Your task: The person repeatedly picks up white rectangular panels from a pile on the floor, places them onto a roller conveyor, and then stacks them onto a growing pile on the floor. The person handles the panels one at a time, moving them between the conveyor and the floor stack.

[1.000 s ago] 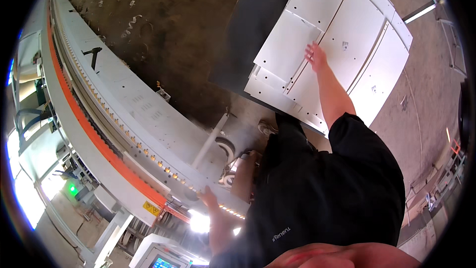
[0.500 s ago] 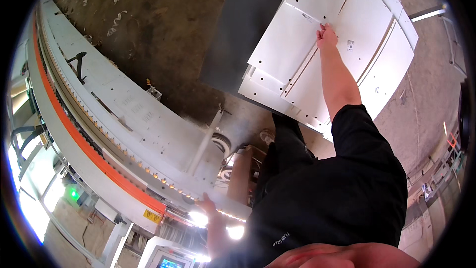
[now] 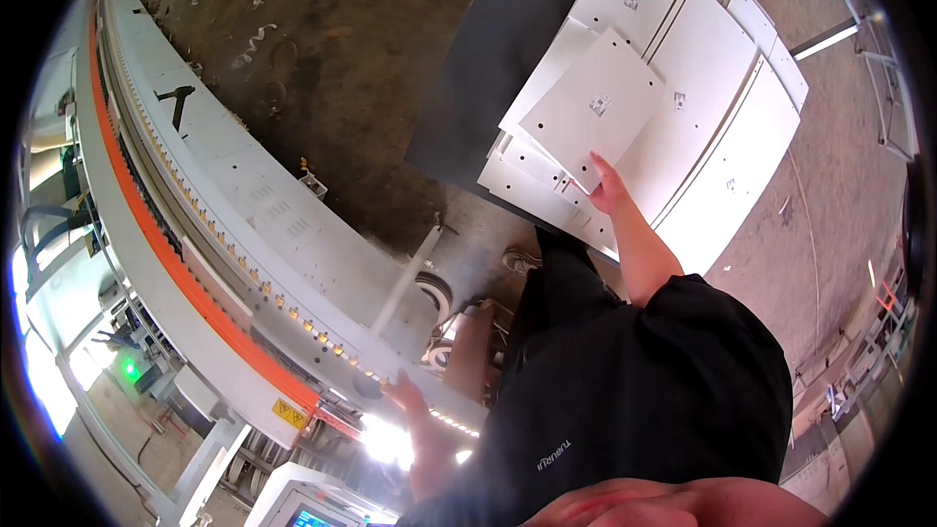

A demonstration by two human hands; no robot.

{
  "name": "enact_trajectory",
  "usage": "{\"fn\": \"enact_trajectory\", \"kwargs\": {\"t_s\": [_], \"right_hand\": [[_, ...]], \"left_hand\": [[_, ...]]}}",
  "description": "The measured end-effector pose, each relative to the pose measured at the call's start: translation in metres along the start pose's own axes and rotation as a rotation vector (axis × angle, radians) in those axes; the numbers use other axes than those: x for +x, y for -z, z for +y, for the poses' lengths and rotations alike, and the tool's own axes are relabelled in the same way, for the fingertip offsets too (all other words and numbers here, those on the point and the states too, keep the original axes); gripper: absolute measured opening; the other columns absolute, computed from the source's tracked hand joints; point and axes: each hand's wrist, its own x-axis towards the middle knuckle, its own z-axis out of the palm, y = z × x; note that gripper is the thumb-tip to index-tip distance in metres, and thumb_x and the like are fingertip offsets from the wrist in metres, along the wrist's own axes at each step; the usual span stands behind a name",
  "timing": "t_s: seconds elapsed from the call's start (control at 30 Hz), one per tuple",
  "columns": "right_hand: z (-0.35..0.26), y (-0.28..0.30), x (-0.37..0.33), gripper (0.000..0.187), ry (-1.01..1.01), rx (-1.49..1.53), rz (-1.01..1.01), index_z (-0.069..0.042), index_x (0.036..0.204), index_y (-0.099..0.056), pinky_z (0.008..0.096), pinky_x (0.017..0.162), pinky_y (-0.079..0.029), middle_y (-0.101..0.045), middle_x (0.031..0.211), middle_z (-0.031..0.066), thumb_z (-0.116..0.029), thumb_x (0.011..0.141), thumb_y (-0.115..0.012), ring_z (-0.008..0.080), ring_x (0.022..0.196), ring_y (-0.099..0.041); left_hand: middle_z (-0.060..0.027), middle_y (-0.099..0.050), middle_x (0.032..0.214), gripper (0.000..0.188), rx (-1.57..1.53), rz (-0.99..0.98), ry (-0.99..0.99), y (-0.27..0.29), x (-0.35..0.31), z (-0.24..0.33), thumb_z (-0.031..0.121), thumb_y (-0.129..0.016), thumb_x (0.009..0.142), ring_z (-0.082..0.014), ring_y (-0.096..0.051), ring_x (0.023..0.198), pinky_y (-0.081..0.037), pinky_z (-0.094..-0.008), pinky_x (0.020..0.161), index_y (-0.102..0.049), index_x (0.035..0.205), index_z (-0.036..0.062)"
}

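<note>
My right hand (image 3: pixel 607 185) grips the near edge of a white panel (image 3: pixel 593 102), thumb on top and the other fingers partly hidden under the edge. This panel has dark holes and a small printed label, and it sits askew over a stack of white panels (image 3: pixel 708 59). On the left, my left hand (image 3: pixel 408 398) is at the near end of the machine's grey table (image 3: pixel 322 244), beside a row of yellow rollers. Its fingers look spread and hold nothing, though glare blurs them.
The long machine curves along the left with an orange strip (image 3: pixel 200 303) and a lit screen (image 3: pixel 310 517) at its near end. A dark grey board (image 3: pixel 488 68) lies beneath the stack. White shavings (image 3: pixel 256 44) litter the brown floor. A white post (image 3: pixel 405 278) juts out by the table.
My right hand has drawn back toward me and now grips a panel, which has turned askew on the stack. My left hand has stayed by the machine table. The whole view has shifted slightly.
</note>
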Motion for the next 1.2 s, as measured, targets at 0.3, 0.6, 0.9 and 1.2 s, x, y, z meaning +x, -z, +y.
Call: {"fn": "enact_trajectory", "kwargs": {"t_s": [0.3, 0.6, 0.9, 1.2], "right_hand": [[0.016, -0.019, -0.072, 0.040, 0.224, -0.583, 0.286, -0.002, 0.115, -0.069, 0.0318, 0.072, -0.046, -0.069, 0.097, 0.0042, -0.030, 0.088, -0.076, 0.0157, 0.087, -0.063], [0.045, -0.043, -0.234, 0.035, 0.353, -1.095, -0.172, 0.004, 0.115, -0.068, 0.0345, 0.086, -0.052, -0.072, 0.103, 0.0098, -0.019, 0.090, -0.075, 0.0191, 0.093, -0.066], [0.096, -0.132, -0.350, 0.038, 1.016, -1.948, -0.482, -0.006, 0.120, -0.072, 0.0354, 0.078, -0.057, -0.075, 0.105, 0.0125, -0.021, 0.085, -0.075, 0.0273, 0.088, -0.072], [0.156, -0.181, -0.401, 0.051, 1.820, -1.963, -1.114, -0.009, 0.112, -0.075, 0.0440, 0.102, -0.052, -0.072, 0.120, 0.0062, 0.006, 0.068, -0.055, 0.0245, 0.119, -0.066]], "left_hand": [[-0.0205, -0.053, 0.141, 0.072, 0.175, 0.073, -0.039, 0.011, -0.014, -0.004, 0.039, -0.069, 0.090, -0.0365, -0.058, 0.123, -0.046, -0.0465, 0.103, -0.043, 0.146, 0.0030], [-0.0233, -0.047, 0.141, 0.075, 0.013, 0.212, -0.387, 0.009, -0.005, -0.045, 0.033, -0.072, 0.085, -0.0397, -0.048, 0.130, -0.043, -0.0508, 0.105, -0.040, 0.143, -0.0005], [-0.0190, -0.052, 0.146, 0.078, -1.293, -1.016, -0.394, 0.112, -0.151, 0.021, 0.057, -0.045, 0.103, -0.0293, -0.055, 0.129, -0.052, -0.0413, 0.097, -0.038, 0.149, -0.0054], [-0.0147, -0.066, 0.119, 0.037, -1.430, -1.032, -0.010, 0.162, -0.176, -0.064, 0.019, -0.060, 0.101, -0.0240, -0.067, 0.101, -0.062, -0.0328, 0.075, -0.056, 0.129, -0.0047]]}}
